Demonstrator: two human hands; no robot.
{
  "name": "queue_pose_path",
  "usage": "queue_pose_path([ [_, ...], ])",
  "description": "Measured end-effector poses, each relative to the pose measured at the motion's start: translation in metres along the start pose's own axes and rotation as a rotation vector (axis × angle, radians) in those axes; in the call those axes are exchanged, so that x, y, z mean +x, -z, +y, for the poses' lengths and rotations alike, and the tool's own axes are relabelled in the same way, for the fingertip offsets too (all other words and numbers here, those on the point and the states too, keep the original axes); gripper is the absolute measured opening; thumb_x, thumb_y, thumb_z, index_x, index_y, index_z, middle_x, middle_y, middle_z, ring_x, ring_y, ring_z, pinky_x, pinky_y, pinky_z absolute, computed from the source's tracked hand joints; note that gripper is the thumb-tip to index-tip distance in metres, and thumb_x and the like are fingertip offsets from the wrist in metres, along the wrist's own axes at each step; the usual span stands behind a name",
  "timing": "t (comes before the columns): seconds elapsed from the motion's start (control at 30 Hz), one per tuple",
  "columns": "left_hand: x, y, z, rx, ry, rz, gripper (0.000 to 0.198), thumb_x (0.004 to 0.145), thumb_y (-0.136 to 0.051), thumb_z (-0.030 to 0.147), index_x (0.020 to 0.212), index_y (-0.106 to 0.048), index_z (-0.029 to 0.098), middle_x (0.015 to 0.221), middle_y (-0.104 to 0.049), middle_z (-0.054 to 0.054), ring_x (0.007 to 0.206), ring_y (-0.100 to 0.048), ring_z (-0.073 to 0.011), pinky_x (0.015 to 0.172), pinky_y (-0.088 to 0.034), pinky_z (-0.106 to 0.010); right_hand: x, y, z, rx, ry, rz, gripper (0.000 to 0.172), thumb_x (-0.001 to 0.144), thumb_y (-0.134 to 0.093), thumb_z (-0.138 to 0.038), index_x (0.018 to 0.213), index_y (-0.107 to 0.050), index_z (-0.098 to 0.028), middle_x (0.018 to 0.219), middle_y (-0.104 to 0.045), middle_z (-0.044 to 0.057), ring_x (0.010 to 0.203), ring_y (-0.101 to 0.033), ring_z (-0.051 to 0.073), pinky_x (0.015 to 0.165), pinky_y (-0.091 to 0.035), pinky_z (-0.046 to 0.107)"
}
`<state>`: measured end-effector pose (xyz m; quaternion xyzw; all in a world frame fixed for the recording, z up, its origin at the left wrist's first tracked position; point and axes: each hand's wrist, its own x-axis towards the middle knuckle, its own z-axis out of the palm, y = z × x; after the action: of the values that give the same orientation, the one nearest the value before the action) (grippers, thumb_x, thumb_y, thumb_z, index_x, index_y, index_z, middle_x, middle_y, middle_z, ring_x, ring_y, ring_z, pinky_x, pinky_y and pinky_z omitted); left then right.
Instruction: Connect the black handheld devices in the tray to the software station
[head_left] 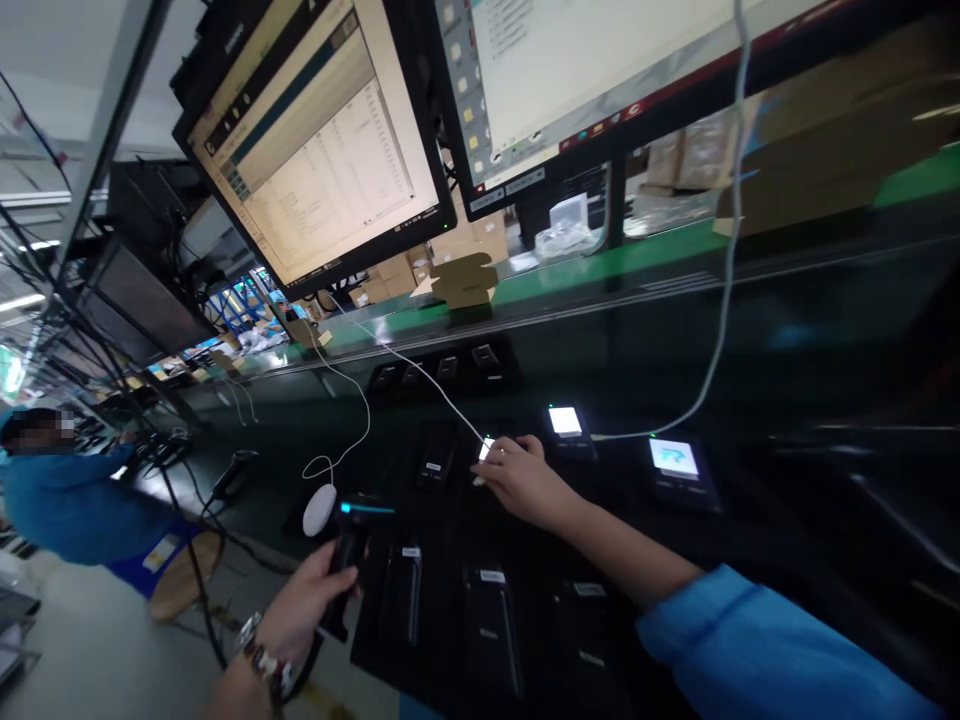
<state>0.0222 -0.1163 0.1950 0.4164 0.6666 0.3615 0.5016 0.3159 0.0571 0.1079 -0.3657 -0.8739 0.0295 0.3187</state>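
My left hand (319,595) is wrapped around the black handle of a barcode scanner (352,550), whose head glows blue. My right hand (525,485) reaches across the dark mat with its fingers curled over a small device with a lit screen (487,449). A white cable (442,392) runs down to that device; the fingers hide most of its body and the cable end. To the right, a second device (565,424) and a third device (677,465) also have lit screens. Several dark, labelled devices, one of them here (491,620), lie nearer me.
Two monitors, a left one (322,150) and a right one (570,80), hang over the bench. A white mouse (320,510) sits left of the mat. Several devices lie in a black tray (510,372) behind. A co-worker in blue (82,500) sits at the left.
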Motion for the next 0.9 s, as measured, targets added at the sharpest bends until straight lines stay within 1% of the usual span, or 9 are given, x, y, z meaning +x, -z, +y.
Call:
queue_pose_path([
  [0.07,-0.017,-0.01,-0.008,-0.015,-0.003,-0.001,0.07,0.056,-0.083,0.055,0.104,-0.057,0.011,0.084,-0.058,-0.001,0.067,-0.05,-0.0089,0.06,-0.039,-0.02,-0.001,-0.003,-0.002,0.003,0.02,-0.001,0.025,0.085,-0.056,-0.007,0.098,-0.07,-0.022,0.089,-0.067,0.004,0.102,-0.052,0.021,0.092,-0.022,0.044],
  [0.2,-0.025,-0.02,-0.016,0.022,0.045,-0.035,0.077,0.054,-0.082,0.057,0.108,-0.053,0.01,0.073,-0.053,0.001,0.065,-0.049,-0.0105,0.061,-0.039,-0.022,-0.003,-0.005,-0.005,0.021,0.041,0.005,0.025,0.086,-0.054,-0.008,0.097,-0.071,-0.022,0.088,-0.068,0.005,0.103,-0.052,0.024,0.093,-0.022,0.047],
  [0.3,-0.025,-0.017,-0.018,0.061,0.046,-0.043,0.075,0.056,-0.078,0.057,0.108,-0.05,0.01,0.071,-0.052,0.001,0.065,-0.05,-0.0116,0.06,-0.039,-0.023,-0.004,-0.004,-0.006,0.048,0.046,0.005,0.025,0.087,-0.051,-0.008,0.096,-0.071,-0.021,0.088,-0.068,0.007,0.103,-0.052,0.026,0.093,-0.022,0.05],
  [0.4,-0.017,-0.004,-0.023,0.139,-0.003,-0.029,0.071,0.063,-0.072,0.054,0.114,-0.05,0.01,0.076,-0.054,0.0,0.068,-0.051,-0.0125,0.062,-0.04,-0.023,-0.002,0.001,-0.01,0.085,0.073,-0.019,0.022,0.089,-0.052,-0.01,0.099,-0.069,-0.02,0.087,-0.067,0.007,0.097,-0.055,0.024,0.094,-0.025,0.049],
  [0.53,0.023,0.018,-0.031,0.502,-0.134,0.051,0.058,0.085,-0.051,0.036,0.135,-0.039,0.009,0.085,-0.06,-0.003,0.077,-0.058,-0.015,0.073,-0.045,-0.025,0.004,0.012,-0.028,0.105,0.167,-0.056,0.011,0.091,-0.057,-0.015,0.092,-0.067,-0.018,0.082,-0.064,0.004,0.083,-0.057,0.018,0.083,-0.038,0.035],
  [0.63,0.069,0.026,-0.035,0.709,-0.13,0.178,0.051,0.088,-0.042,0.018,0.137,-0.04,0.007,0.104,-0.064,-0.009,0.097,-0.061,-0.0178,0.087,-0.045,-0.026,0.008,0.014,-0.046,0.095,0.222,-0.05,0.022,0.093,-0.048,-0.011,0.078,-0.063,-0.017,0.079,-0.061,0.004,0.078,-0.055,0.018,0.073,-0.04,0.03],
  [0.77,0.112,0.019,-0.041,0.827,-0.159,0.344,0.049,0.086,-0.044,0.011,0.135,-0.046,0.006,0.13,-0.054,-0.015,0.123,-0.049,-0.0224,0.107,-0.034,-0.031,0.009,0.012,-0.057,0.123,0.24,-0.076,0.027,0.093,-0.041,-0.007,0.078,-0.06,-0.016,0.082,-0.06,0.005,0.079,-0.054,0.019,0.072,-0.041,0.031],
  [0.83,0.119,0.011,-0.05,0.887,-0.187,0.409,0.054,0.084,-0.046,0.01,0.138,-0.044,0.006,0.139,-0.045,-0.017,0.133,-0.039,-0.0266,0.113,-0.027,-0.037,0.009,0.011,-0.057,0.115,0.211,-0.067,0.028,0.093,-0.039,-0.005,0.08,-0.06,-0.016,0.085,-0.059,0.006,0.081,-0.054,0.019,0.075,-0.042,0.032],
  [0.9,0.12,0.003,-0.059,0.933,-0.222,0.41,0.055,0.082,-0.051,0.016,0.137,-0.047,0.014,0.143,-0.042,-0.015,0.135,-0.034,-0.031,0.113,-0.028,-0.043,0.007,0.012,-0.055,0.123,0.186,-0.048,0.028,0.094,-0.037,-0.006,0.083,-0.061,-0.017,0.088,-0.06,0.006,0.083,-0.055,0.019,0.078,-0.042,0.032],
])
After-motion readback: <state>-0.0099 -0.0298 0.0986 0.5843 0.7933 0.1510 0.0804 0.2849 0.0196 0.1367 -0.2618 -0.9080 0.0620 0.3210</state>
